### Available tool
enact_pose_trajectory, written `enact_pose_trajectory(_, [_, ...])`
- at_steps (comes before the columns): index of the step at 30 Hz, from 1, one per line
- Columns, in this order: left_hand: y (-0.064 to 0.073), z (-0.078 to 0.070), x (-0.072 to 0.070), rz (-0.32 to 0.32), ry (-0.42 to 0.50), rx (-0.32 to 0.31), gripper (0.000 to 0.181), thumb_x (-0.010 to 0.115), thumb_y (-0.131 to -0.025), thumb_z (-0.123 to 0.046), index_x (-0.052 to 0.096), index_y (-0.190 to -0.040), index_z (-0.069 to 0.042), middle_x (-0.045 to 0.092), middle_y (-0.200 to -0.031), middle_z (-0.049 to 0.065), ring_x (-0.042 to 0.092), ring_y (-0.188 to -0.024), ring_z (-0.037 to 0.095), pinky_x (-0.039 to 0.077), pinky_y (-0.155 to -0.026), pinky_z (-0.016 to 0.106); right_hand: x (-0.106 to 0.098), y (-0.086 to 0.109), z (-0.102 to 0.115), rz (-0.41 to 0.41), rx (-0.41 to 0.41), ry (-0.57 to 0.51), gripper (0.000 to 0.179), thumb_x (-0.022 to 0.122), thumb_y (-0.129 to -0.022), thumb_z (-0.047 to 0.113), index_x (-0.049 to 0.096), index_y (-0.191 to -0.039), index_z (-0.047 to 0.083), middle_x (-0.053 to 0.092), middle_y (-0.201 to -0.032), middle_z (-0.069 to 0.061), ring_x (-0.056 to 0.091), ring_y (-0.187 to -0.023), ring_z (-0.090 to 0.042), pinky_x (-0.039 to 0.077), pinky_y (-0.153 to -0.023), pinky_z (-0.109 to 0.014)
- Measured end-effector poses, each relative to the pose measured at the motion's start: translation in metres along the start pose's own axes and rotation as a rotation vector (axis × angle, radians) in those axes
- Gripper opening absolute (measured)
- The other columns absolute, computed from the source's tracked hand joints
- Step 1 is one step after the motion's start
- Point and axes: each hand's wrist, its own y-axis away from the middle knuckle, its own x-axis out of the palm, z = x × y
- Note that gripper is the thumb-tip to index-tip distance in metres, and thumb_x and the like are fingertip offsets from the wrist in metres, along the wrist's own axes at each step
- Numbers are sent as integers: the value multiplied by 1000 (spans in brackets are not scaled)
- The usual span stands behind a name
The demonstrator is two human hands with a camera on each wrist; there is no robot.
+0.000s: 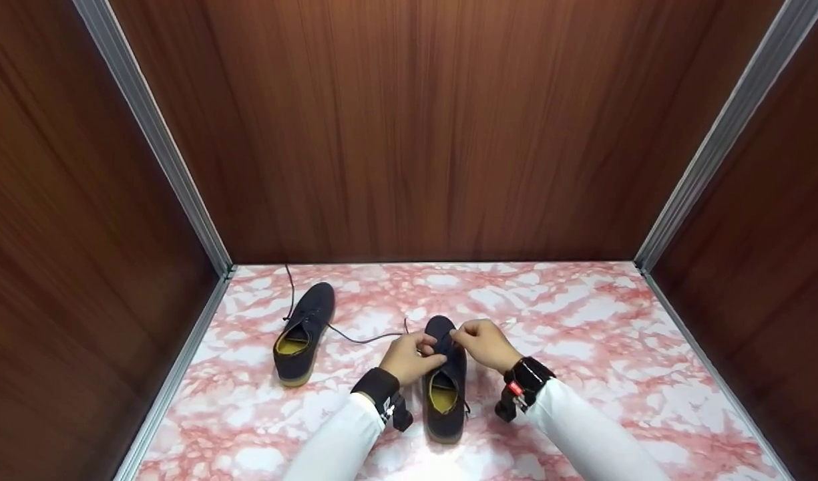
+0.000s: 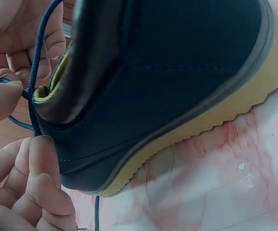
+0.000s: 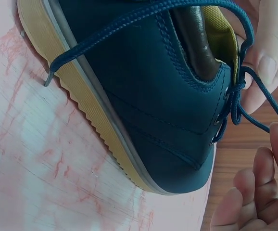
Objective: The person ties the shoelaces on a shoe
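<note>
A dark blue lace-up shoe [image 1: 445, 427] stands on the floor, toe pointing away, with a yellow lining and a pale ridged sole. Over its laced front, my left hand [image 1: 412, 356] pinches the blue shoelace [image 3: 234, 103] between thumb and fingers, close to the shoe's opening. Farther toward the toe, my right hand [image 1: 487, 343] pinches another stretch of that lace. The lace crosses over itself at the top eyelets. One tipped lace end hangs down the right side in the right wrist view. In the head view the fingers partly cover the lacing.
A matching shoe [image 1: 294, 364] stands to the left, its lace ends [image 1: 362, 342] lying loose on the red-and-white marbled surface [image 1: 582, 401]. Brown wood-grain panels [image 1: 409, 133] with metal corner strips [image 1: 181, 180] enclose the back and both sides.
</note>
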Motion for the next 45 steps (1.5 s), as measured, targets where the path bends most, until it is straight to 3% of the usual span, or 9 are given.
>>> enact_pose_trajectory(10, [1, -4, 2, -12, -95, 11, 47, 87, -82, -36, 74, -114, -4, 77, -98, 10, 70, -89, 19, 57, -82, 33, -2, 0, -2, -6, 11, -30, 38, 64, -101, 26, 71, -80, -5, 51, -67, 8, 43, -65, -9, 34, -62, -24])
enact_pose_trajectory(15, [1, -6, 4, -32, -130, 16, 43, 85, -83, -36, 75, -111, -6, 78, -97, 8, 71, -90, 18, 57, -83, 32, -3, -1, -6, -22, 40, -67, 38, 61, -104, 26, 73, -83, -4, 69, -78, -4, 54, -75, -10, 43, -72, -25])
enact_pose_trajectory(19, [1, -6, 5, -56, -147, 28, 36, 83, -83, -32, 75, -107, -7, 77, -91, 4, 68, -83, 13, 55, -79, 29, -6, 0, -8, -24, 39, -84, 36, 58, -106, 22, 75, -86, -3, 77, -91, -15, 59, -80, -12, 48, -78, -29])
enact_pose_trajectory(24, [1, -7, 4, -75, -151, 27, 28, 78, -83, -25, 76, -104, -8, 76, -88, 1, 67, -81, 11, 55, -77, 29, -8, 2, -11, -27, 22, -75, 37, 57, -106, 22, 74, -88, -5, 76, -90, -14, 61, -80, -14, 49, -78, -29])
enact_pose_trajectory(27, [1, -7, 4, -79, -139, 16, 24, 74, -81, -19, 75, -101, -8, 74, -87, 1, 65, -80, 11, 55, -76, 29, -8, 3, -13, -17, 14, -77, 37, 56, -107, 22, 74, -87, -4, 76, -90, -17, 66, -83, -24, 50, -78, -29])
enact_pose_trajectory(31, [1, -7, 2, -79, -115, 4, 15, 70, -80, -13, 72, -94, -9, 69, -82, -3, 59, -75, 9, 50, -72, 26, -7, 6, -17, 1, -14, -70, 36, 57, -106, 20, 72, -86, -7, 75, -90, -18, 64, -80, -21, 50, -77, -28])
enact_pose_trajectory(36, [1, -6, -1, -62, -94, -8, 2, 68, -82, -12, 66, -82, -12, 59, -75, -8, 54, -71, 8, 45, -68, 24, -6, 9, -19, 45, -70, -30, 32, 62, -102, 16, 71, -84, -9, 73, -86, -14, 57, -74, -8, 47, -72, -23])
enact_pose_trajectory(41, [-2, -5, -4, -26, -21, -50, 18, 69, -89, -17, 58, -75, -15, 55, -66, -11, 55, -62, 6, 44, -60, 22, -5, 12, -15, 141, -114, 2, 35, 67, -100, 24, 72, -82, -6, 68, -77, -1, 52, -69, -4, 42, -65, -20])
enact_pose_trajectory(45, [-3, -4, -4, 2, 73, -84, 23, 68, -97, -21, 59, -79, -9, 56, -66, -9, 57, -57, 6, 46, -53, 20, -4, 16, -12, 232, -144, 36, 39, 71, -99, 32, 69, -78, -1, 57, -69, 10, 47, -64, -2, 38, -59, -18])
